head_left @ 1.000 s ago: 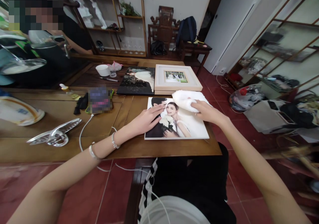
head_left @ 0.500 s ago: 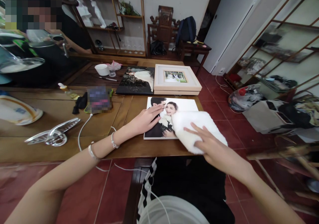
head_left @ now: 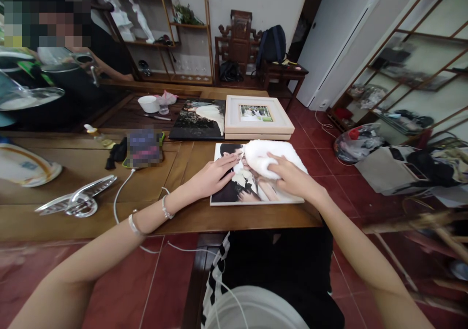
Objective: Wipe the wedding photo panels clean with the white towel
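Note:
A photo panel [head_left: 252, 192] showing a couple lies flat near the front edge of the wooden table [head_left: 183, 219]. My left hand [head_left: 217, 174] rests on its left part, fingers stretched out and flat. A fluffy white cloth [head_left: 281, 154] covers the panel's upper right. On this cloth my right hand [head_left: 287, 175] presses down, its fingers bent into the fabric. Just behind the panel are a pale wooden picture frame [head_left: 259, 133] with a small photo and a dark photo panel [head_left: 197, 124] with a white dress on it.
To the left lie a phone [head_left: 144, 146] with a white cable, a silver winged ornament [head_left: 78, 197] and a dropper bottle [head_left: 100, 138]. A white cup [head_left: 148, 104] stands farther back. A person [head_left: 106, 51] is at the far left. A white bucket [head_left: 252, 309] is below me.
My right hand has moved the white cloth up and left across the panel, uncovering its lower right part. The left hand stays in place.

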`<state>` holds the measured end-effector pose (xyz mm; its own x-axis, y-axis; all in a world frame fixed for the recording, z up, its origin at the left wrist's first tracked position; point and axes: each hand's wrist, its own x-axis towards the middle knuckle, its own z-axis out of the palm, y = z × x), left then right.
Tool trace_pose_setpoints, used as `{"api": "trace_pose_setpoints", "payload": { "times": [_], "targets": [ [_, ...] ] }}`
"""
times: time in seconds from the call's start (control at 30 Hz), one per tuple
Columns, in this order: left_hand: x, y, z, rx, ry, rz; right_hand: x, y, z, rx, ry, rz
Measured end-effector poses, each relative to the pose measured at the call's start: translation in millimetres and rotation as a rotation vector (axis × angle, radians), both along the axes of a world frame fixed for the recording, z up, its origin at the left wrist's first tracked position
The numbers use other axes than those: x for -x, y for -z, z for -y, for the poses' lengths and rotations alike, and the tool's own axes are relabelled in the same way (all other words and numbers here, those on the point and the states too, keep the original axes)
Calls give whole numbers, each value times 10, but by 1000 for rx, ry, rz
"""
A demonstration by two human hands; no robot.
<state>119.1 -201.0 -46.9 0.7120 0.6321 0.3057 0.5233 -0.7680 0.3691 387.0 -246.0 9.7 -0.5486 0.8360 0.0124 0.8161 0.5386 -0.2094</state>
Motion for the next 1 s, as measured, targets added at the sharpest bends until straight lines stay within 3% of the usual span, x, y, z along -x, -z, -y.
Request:
{"api": "trace_pose_setpoints", "payload": {
  "times": [0.13,0.23,0.33,0.57,0.7,0.83,1.0],
  "targets": [
    [0,-6,1,-8,8,12,40,76,-319,-50,48,-8],
    [-3,-18,0,-13,12,19,40,93,-305,-47,51,1],
    [-7,-30,3,-11,7,7,14,77,-39,-27,11,1],
    [-11,-18,2,-7,9,5,-27,-28,998,47,-83,25],
    [-8,0,-2,-7,9,3,-13,-59,1262,82,-94,73],
    [-5,7,-8,-11,11,-1,24,-66,1161,96,-78,65],
    [-4,0,-13,-3,10,-14,90,-55,659,68,-61,18]
  ]
}}
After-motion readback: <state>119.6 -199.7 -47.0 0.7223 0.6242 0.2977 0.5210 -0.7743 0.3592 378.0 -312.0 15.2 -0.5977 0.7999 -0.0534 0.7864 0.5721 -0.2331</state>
